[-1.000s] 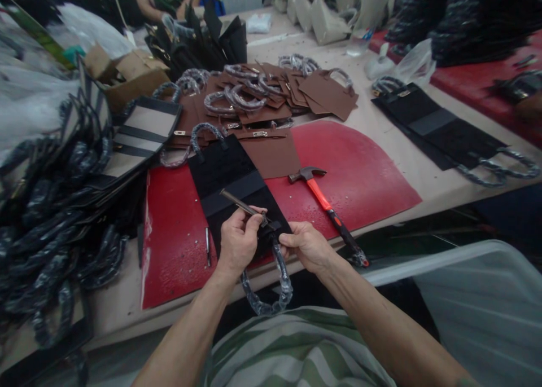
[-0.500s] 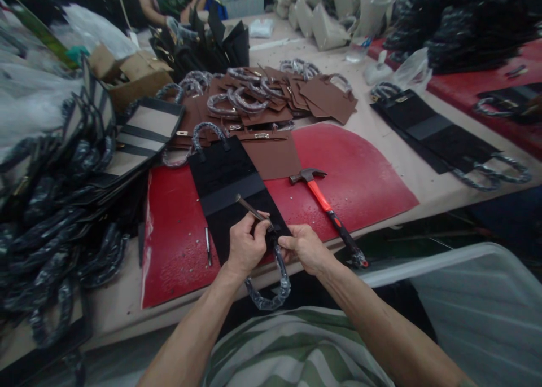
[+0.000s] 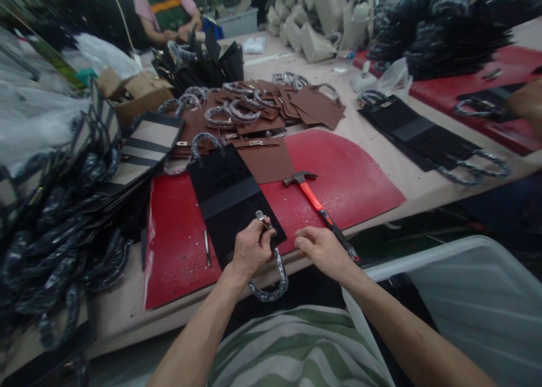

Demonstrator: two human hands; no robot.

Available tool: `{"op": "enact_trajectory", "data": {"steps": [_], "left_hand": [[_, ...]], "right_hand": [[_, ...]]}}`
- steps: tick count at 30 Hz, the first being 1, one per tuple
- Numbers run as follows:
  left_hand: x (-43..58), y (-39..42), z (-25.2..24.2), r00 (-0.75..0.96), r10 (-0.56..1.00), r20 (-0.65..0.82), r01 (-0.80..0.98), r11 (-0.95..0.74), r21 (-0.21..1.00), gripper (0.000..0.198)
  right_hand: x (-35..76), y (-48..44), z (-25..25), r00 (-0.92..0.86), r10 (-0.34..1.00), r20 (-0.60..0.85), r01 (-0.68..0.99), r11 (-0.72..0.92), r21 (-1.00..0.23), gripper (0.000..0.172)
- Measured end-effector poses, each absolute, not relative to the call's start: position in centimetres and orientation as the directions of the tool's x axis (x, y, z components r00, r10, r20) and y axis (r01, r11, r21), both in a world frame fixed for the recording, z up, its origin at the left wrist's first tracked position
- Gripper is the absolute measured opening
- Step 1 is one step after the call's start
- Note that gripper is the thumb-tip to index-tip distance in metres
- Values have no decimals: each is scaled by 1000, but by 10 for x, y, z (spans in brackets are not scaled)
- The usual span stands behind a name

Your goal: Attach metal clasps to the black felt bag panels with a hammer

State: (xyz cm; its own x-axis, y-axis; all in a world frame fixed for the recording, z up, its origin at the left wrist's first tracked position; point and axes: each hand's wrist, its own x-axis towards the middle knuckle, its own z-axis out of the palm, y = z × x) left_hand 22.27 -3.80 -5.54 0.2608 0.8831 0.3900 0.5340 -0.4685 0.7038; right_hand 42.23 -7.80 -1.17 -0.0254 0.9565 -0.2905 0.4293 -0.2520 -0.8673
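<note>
A black bag panel (image 3: 231,198), with a plastic-wrapped handle at each end, lies on the red board (image 3: 355,178). My left hand (image 3: 253,246) grips a metal punch (image 3: 263,218), held upright and slightly tilted over the panel's near end, beside the base of the near handle (image 3: 271,294). What the punch's lower tip touches is hidden by my fingers. My right hand (image 3: 324,251) is apart from the panel, at the board's front edge, its fingers loosely bent with nothing in them. Close beside it lies a claw hammer (image 3: 312,196) with a red and black grip.
Brown bag panels (image 3: 269,161) are piled behind the board. Black handled panels (image 3: 63,223) heap up on the left. A thin metal rod (image 3: 207,247) lies on the board. More black panels (image 3: 417,130) are at right, a white bin (image 3: 478,297) below. Another person (image 3: 169,14) sits across.
My right hand has let go of the near handle's base and moved right, towards the hammer. The punch in my left hand has swung more upright. A co-worker's hand has appeared at far right.
</note>
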Motion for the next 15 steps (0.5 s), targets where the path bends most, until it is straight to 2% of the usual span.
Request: {"op": "enact_trajectory", "data": {"steps": [2,5,7,8,10,12,15], "left_hand": [[223,-38,-56,265,877,400,536,-479,695,15],[224,-38,-56,279,867,413,551,-497,671,14],[224,-38,-56,290,862,416,557,-505,659,14],[224,-38,-56,295,860,416,558,-509,656,14],[224,-38,-55,306,855,418,557,-517,650,13],[225,-38,-54,312,852,421,558,-523,645,13],[226,-39,-53,296,853,429,558,-519,648,11]], "right_hand": [[443,-74,-9,123,984,-130,584,-178,-792,21],[471,-64,-9,212,975,74,817,-135,-560,25],[483,-57,-12,189,979,70,899,-144,-415,25],[485,-54,-14,190,981,29,901,-163,-401,25],[485,-47,-17,252,960,-122,790,-277,-546,22],[481,-40,-17,297,904,-306,545,-424,-724,18],[473,-29,-11,215,830,-515,238,-556,-796,21]]}}
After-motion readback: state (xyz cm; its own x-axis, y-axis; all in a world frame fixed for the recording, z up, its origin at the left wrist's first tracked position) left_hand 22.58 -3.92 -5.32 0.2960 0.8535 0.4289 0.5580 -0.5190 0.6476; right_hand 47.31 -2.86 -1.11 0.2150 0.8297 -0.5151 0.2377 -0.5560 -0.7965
